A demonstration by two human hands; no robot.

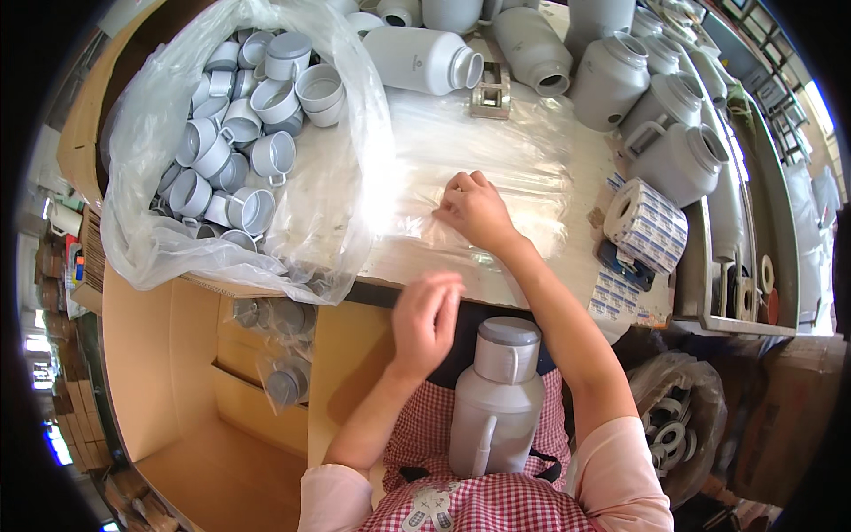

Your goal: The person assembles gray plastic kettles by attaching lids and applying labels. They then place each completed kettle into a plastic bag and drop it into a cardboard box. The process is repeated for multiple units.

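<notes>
My right hand reaches over the table, its fingers bent and pinched on the clear plastic bag film that lies flat there in a stack of sheets. My left hand hovers in front of the table edge, slightly blurred, with loosely bent fingers and nothing seen in it. On my lap, between my forearms, a grey vacuum jug stands upright. A grey cup lid with a small handle sits on its top. Neither hand touches the jug.
Left, a plastic-lined carton holds several grey cups. Grey jugs crowd the back and right. A metal block, a label roll and a label sheet lie on the table. Below right, a bag contains rings.
</notes>
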